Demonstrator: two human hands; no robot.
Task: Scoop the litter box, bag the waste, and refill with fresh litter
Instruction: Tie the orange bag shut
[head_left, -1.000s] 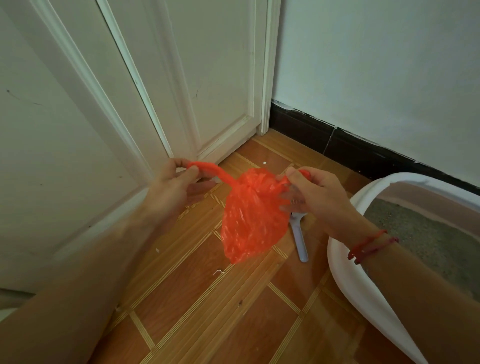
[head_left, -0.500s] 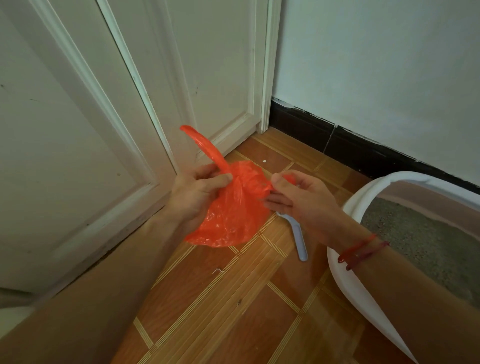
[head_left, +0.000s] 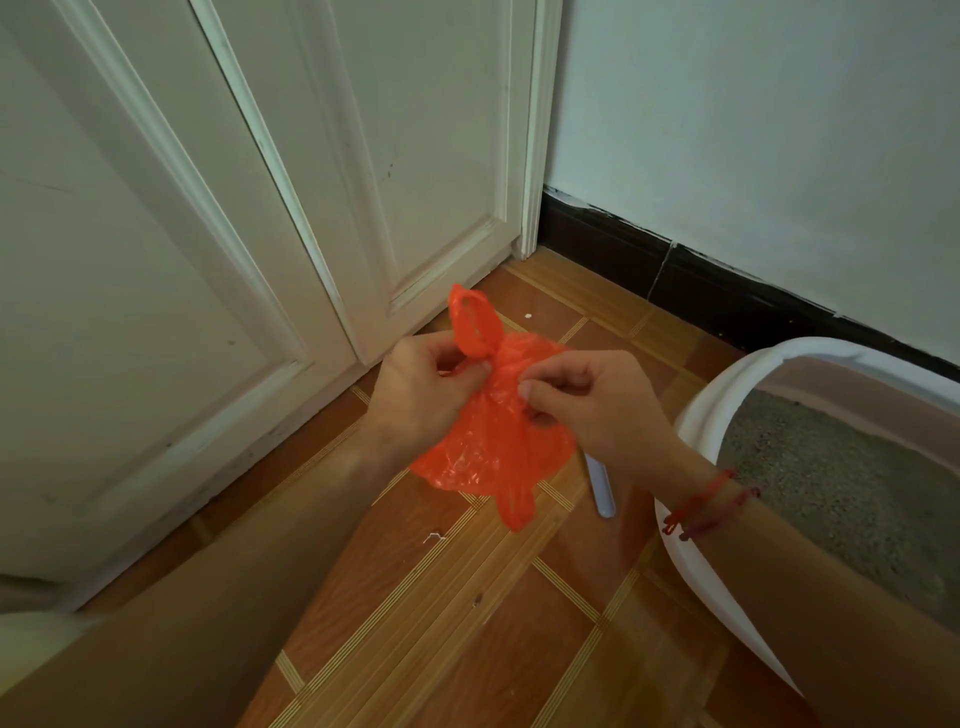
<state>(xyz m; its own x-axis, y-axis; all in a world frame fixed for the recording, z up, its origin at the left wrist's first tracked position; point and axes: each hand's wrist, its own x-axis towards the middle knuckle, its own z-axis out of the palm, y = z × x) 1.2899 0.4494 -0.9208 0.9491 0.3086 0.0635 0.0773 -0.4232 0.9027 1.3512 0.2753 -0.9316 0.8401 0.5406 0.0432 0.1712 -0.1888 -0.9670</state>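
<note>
**Pinching an orange waste bag at its neck, beside the litter box**

Both hands meet in mid-air over the wood-pattern floor (head_left: 467, 623), each one holding the orange plastic bag (head_left: 493, 447). The left hand (head_left: 415, 400) has its fingers curled, thumb and fingertips nipping the gathered neck at the base of one handle loop (head_left: 472, 322). The right hand (head_left: 602, 410) is curled too, pinching the film just beside the left. A red string bracelet (head_left: 706, 501) circles the right wrist.

The bag hangs between the hands, clear of the floor. Its long axis runs roughly upright: the free loop stands up and leans slightly left towards the door (head_left: 156, 260), the rounded belly sags below the fingers, and a thin twisted tail (head_left: 514, 509) points down. The belly bulges, but the crinkled film probably hides whatever is inside; nothing can be made out through it.

To the right sits the white litter box (head_left: 675, 545), its rim curving near the right forearm. It holds a bed of grey litter (head_left: 841, 493), fairly level, with a pinkish inner wall showing along the far side. On the floor between bag and box lies a pale scoop handle (head_left: 600, 488), its visible end pointing towards the viewer; its upper part is hidden behind the right hand and the bag. A black skirting board (head_left: 727, 291) runs along the wall behind.
</note>
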